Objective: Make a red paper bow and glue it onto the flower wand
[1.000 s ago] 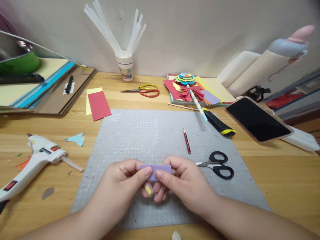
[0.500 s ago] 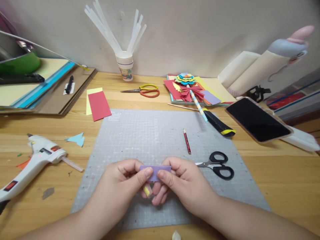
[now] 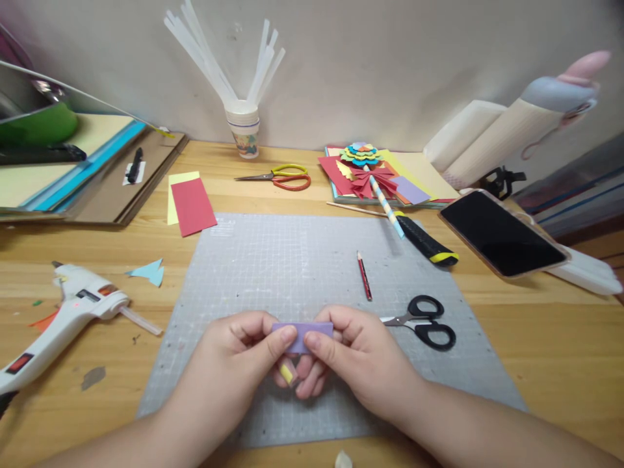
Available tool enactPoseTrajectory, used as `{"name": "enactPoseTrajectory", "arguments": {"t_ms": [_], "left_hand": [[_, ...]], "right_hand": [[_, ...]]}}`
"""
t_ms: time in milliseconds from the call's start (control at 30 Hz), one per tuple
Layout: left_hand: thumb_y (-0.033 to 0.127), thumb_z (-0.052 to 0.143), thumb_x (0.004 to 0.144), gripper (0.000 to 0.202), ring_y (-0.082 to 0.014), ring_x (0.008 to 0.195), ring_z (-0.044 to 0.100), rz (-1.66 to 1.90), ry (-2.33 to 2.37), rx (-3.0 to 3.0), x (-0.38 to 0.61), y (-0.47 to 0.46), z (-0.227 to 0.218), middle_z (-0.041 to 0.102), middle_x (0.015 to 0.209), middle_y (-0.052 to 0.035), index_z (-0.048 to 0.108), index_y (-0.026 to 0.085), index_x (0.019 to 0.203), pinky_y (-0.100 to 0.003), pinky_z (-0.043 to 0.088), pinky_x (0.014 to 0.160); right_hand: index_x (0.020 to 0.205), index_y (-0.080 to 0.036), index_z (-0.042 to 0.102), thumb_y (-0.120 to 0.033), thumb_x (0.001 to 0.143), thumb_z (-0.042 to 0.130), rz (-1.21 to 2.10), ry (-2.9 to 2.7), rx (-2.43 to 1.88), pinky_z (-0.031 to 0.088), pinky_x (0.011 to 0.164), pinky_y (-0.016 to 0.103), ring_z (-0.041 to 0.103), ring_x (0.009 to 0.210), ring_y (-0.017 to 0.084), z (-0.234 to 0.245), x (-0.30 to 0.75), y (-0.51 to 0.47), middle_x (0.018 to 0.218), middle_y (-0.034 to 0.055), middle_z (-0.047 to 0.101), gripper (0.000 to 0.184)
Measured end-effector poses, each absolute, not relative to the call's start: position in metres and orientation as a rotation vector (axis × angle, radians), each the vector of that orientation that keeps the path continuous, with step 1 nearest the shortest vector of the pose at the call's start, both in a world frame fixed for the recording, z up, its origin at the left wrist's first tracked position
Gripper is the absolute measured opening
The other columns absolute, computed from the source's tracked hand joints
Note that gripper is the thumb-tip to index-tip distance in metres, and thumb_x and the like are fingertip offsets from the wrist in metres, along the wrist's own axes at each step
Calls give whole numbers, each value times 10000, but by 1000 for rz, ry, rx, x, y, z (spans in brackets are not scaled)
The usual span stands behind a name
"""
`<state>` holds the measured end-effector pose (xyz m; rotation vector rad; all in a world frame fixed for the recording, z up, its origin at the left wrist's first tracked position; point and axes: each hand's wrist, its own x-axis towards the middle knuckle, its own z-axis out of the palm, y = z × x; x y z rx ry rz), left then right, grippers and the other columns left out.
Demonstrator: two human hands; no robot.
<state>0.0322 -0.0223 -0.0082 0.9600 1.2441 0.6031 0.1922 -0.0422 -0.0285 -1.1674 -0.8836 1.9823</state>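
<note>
Between both hands is a small folded strip of purple paper (image 3: 299,329), held level above the grey cutting mat (image 3: 263,260). My left hand (image 3: 244,348) pinches its left end, thumb on the near face. The right end is pinched by my right hand (image 3: 353,351) in the same way. Something small and yellow (image 3: 286,374) shows at the left fingers, its kind unclear. Black-handled scissors (image 3: 424,322) lie just right of my right hand, their blades partly hidden by it. A short red-and-black pencil (image 3: 364,276) rests on the mat beyond.
At left lies a white glue gun (image 3: 92,292) near blue paper scraps (image 3: 149,272). Red paper (image 3: 194,207), yellow-and-red scissors (image 3: 283,176) and a cup of glue sticks (image 3: 245,133) are farther back. To the right are a paper flower (image 3: 361,154), a black-handled cutter (image 3: 424,240) and a phone (image 3: 504,233).
Almost nothing differs. Both hands keep their pinch on the purple paper, and the right thumb has slid very slightly left along it.
</note>
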Motion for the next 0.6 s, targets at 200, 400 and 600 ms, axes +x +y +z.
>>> {"name": "enactPoseTrajectory", "arguments": {"t_ms": [200, 400, 600], "left_hand": [[386, 643, 727, 297, -110, 467, 558, 591, 1197, 1009, 31, -22, -8, 635, 474, -5, 619, 171, 523, -207, 460, 502], [380, 643, 738, 289, -111, 474, 560, 589, 1192, 1000, 30, -23, -8, 641, 491, -4, 617, 172, 539, -213, 461, 510], [391, 670, 694, 288, -112, 463, 554, 584, 1212, 950, 31, -22, -7, 627, 466, 1, 594, 176, 519, -220, 466, 508]], "right_hand": [[759, -162, 537, -542, 738, 683, 1980, -900, -1180, 501, 486, 184, 674, 518, 110, -29, 192, -40, 616, -10, 675, 408], [746, -169, 532, -551, 734, 682, 1985, -902, -1189, 494, 489, 195, 670, 515, 115, -28, 193, -42, 620, -7, 671, 410], [743, -169, 527, -560, 720, 690, 1989, -905, -1189, 492, 480, 202, 667, 507, 123, -27, 192, -42, 618, 0, 673, 424]]}}
